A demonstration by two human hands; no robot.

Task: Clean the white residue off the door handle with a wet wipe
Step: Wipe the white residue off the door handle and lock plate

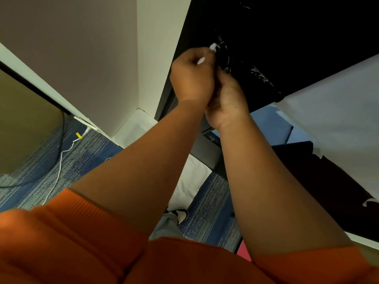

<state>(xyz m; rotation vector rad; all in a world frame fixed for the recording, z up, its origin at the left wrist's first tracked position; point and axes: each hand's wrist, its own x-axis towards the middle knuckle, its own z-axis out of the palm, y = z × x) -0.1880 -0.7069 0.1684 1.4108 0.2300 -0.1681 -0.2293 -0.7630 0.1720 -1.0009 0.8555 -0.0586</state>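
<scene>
A black door [297, 37] stands ahead at the upper right, with a dark handle [225, 56] on it that carries white smears. More white residue [261, 75] streaks the door surface to the right of the handle. My left hand [191, 76] is closed around a white wet wipe [212, 47], whose tip pokes out at the fingertips and presses on the handle. My right hand [226, 99] is curled just below and beside the handle, against my left hand. Whether it grips the handle is hidden by the fingers.
A white wall corner [137, 58] rises left of the door. Blue patterned carpet [86, 152] lies below, with a white cable [59, 167] and a black cable [41, 177] on it. A white panel [338, 111] is at the right. My shoe [181, 214] shows below.
</scene>
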